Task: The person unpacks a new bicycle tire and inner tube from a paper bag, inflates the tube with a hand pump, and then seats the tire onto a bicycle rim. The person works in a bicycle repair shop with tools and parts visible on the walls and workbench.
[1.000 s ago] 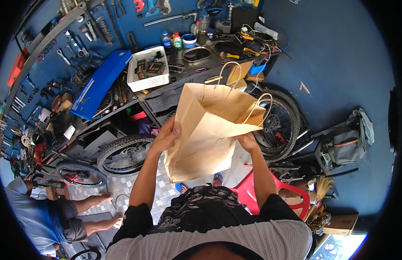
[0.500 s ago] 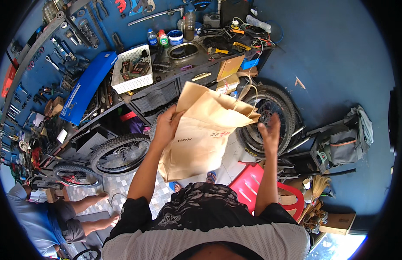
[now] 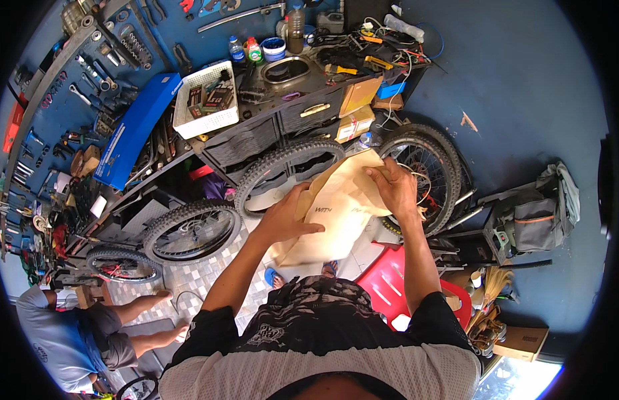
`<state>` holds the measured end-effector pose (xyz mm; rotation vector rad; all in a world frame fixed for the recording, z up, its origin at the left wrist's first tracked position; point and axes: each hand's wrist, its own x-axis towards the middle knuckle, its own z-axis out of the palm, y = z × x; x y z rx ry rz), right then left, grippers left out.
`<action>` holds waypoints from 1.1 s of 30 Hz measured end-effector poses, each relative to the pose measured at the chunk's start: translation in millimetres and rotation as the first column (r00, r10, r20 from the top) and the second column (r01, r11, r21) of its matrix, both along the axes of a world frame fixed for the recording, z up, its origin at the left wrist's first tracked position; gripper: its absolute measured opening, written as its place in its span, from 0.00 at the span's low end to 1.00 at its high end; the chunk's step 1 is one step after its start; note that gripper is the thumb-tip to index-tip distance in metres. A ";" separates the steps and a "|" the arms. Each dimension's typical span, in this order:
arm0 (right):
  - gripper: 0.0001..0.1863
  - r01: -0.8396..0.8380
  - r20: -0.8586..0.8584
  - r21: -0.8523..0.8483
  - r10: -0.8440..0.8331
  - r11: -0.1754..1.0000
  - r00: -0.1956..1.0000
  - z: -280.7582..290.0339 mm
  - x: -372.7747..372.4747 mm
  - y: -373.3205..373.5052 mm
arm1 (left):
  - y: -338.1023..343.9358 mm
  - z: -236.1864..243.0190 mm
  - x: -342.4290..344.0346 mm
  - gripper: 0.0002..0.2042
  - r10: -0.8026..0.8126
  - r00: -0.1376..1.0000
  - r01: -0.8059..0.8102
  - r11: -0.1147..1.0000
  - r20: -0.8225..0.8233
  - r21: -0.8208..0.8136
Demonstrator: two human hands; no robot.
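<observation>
Handling of a brown paper bag [image 3: 336,233] is observed; it is held up in front of the torso, apart from the bench [image 3: 317,85]. By the right hand [image 3: 397,190], the upper edge is pinched between thumb and bent fingers. At the left edge, the left hand [image 3: 289,217] is placed with thumb and fingers spread well apart, the thumb laid across the front face; whether paper is gripped behind cannot be told. In this assessment, light, even tension is called for: the pinch should be kept close to the edge and the panel supported by the palm, since tearing could be caused by a sharp pull. The bag's interior is hidden, so its contents cannot be determined. On the bench, small dark boxes [image 3: 219,100] are contained in a white basket [image 3: 211,127]; the contents of the oval metal tray [image 3: 284,81] cannot be identified.
</observation>
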<state>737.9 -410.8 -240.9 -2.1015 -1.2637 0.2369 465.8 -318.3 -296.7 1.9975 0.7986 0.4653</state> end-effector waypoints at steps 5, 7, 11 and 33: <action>0.10 -0.448 0.398 0.256 0.329 0.856 0.856 -13.1 -13.8 1.7 | 14.7 -63.2 -4.6 0.29 0.168 0.967 -0.199 0.968 -0.192 -0.153; 0.14 -0.523 0.463 0.176 0.399 0.834 0.792 -20.9 -19.9 -8.4 | 28.2 -73.8 -5.6 0.23 0.252 0.955 -0.153 0.872 0.157 -0.464; 0.26 -0.635 0.340 0.198 0.555 0.747 0.759 -45.2 -51.3 -31.8 | 46.8 -75.1 -7.5 0.22 0.574 0.737 -0.023 0.549 0.356 -0.836; 0.20 0.166 -0.959 0.208 0.167 0.964 0.229 -115.6 75.0 -45.1 | -5.8 -21.1 84.8 0.41 -0.052 0.969 0.192 0.769 0.240 -0.610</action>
